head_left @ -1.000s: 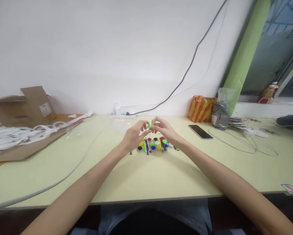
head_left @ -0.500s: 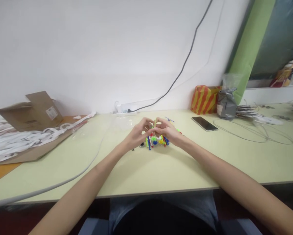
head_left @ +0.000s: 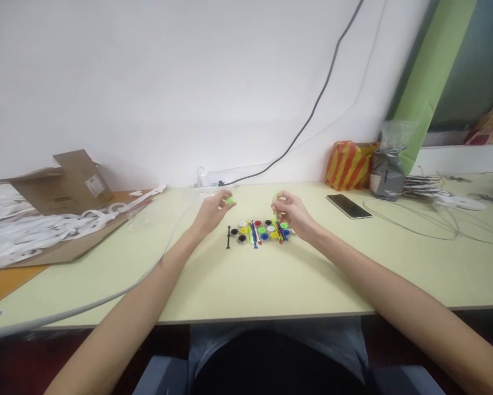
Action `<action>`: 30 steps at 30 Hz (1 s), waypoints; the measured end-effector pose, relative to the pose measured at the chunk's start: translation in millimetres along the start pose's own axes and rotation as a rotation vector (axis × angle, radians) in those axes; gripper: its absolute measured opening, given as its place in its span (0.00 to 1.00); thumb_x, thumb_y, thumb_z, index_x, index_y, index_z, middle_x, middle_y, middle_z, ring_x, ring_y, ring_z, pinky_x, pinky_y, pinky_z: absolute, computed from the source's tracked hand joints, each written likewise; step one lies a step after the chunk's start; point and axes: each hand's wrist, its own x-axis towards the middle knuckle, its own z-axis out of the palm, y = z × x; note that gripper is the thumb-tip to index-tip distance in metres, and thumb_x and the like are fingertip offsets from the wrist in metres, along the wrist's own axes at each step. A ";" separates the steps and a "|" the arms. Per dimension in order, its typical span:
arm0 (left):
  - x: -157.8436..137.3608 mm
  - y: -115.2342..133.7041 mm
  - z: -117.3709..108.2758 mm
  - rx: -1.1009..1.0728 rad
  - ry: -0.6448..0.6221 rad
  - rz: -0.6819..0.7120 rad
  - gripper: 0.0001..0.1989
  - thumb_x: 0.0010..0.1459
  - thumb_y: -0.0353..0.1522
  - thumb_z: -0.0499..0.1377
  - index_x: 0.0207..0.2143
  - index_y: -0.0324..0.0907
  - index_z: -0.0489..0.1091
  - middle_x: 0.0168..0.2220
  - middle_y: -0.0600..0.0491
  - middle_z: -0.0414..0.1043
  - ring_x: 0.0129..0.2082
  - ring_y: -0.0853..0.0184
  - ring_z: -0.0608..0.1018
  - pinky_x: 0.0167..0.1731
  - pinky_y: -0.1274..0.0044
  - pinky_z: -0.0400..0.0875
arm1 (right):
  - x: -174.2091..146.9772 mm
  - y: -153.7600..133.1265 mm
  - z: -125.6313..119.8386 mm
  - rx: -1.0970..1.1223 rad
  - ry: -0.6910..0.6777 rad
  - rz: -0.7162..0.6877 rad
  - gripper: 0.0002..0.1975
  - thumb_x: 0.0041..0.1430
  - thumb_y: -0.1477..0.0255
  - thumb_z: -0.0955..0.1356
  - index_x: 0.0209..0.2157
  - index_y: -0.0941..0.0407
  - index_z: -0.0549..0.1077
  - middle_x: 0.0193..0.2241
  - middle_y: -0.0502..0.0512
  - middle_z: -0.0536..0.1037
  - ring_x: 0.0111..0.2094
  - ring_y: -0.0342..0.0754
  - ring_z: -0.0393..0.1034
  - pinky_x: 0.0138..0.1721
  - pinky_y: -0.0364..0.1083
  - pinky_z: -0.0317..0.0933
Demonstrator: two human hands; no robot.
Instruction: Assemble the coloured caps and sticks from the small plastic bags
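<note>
My left hand [head_left: 214,209] pinches a small bright green round piece [head_left: 230,200] above the table. To its right, my right hand [head_left: 289,209] grips a thin yellow-green plastic stick [head_left: 276,204], held roughly upright. Below and between the hands lies a group of small discs with coloured centres, among them a black disc [head_left: 242,238], a blue disc [head_left: 265,237] and a yellow disc [head_left: 273,236]. Thin plastic sticks rest across them, such as a blue stick [head_left: 254,237]. A black stick [head_left: 228,237] with widened ends lies apart, left of the discs.
A phone [head_left: 348,206] lies to the right, near a striped bag [head_left: 349,167], a grey package [head_left: 386,175] and loose wires [head_left: 414,225]. At the left are an open cardboard box [head_left: 65,186] and white strips [head_left: 81,227]. A grey cable [head_left: 106,299] crosses the table [head_left: 246,291].
My hands were together over the discs and have moved apart, left hand leftward, right hand rightward. The green round piece now shows in the left, the stick in the right. The view shifted slightly.
</note>
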 end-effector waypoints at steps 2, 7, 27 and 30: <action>-0.4 -12.7 0.7 0.045 -0.060 -0.051 0.13 0.64 0.42 0.57 0.44 0.44 0.70 0.38 0.51 0.78 0.37 0.64 0.78 0.41 0.72 0.71 | 1.0 0.1 -1.1 -0.002 0.030 -0.002 0.21 0.44 0.60 0.76 0.32 0.53 0.65 0.24 0.46 0.71 0.20 0.39 0.55 0.22 0.41 0.51; -1.0 -18.8 9.8 0.010 -0.277 0.042 0.13 0.60 0.43 0.60 0.37 0.43 0.75 0.41 0.49 0.77 0.41 0.63 0.77 0.43 0.72 0.71 | 0.7 -2.4 -0.5 -0.016 0.048 -0.006 0.20 0.43 0.61 0.76 0.32 0.53 0.65 0.24 0.46 0.72 0.20 0.39 0.56 0.23 0.41 0.52; 0.2 -18.3 4.7 -0.044 -0.452 0.018 0.17 0.54 0.46 0.63 0.34 0.43 0.81 0.33 0.49 0.78 0.32 0.64 0.76 0.34 0.74 0.70 | 2.2 -0.6 -2.7 -0.105 0.024 -0.045 0.19 0.47 0.58 0.75 0.31 0.53 0.66 0.24 0.48 0.73 0.19 0.40 0.57 0.21 0.41 0.53; 0.0 -19.0 4.0 -0.046 -0.453 0.034 0.16 0.54 0.46 0.63 0.34 0.43 0.81 0.33 0.49 0.78 0.32 0.65 0.76 0.33 0.75 0.70 | 2.2 -0.3 -2.1 -0.107 0.022 -0.055 0.19 0.47 0.58 0.75 0.31 0.53 0.66 0.24 0.48 0.73 0.19 0.39 0.57 0.21 0.42 0.54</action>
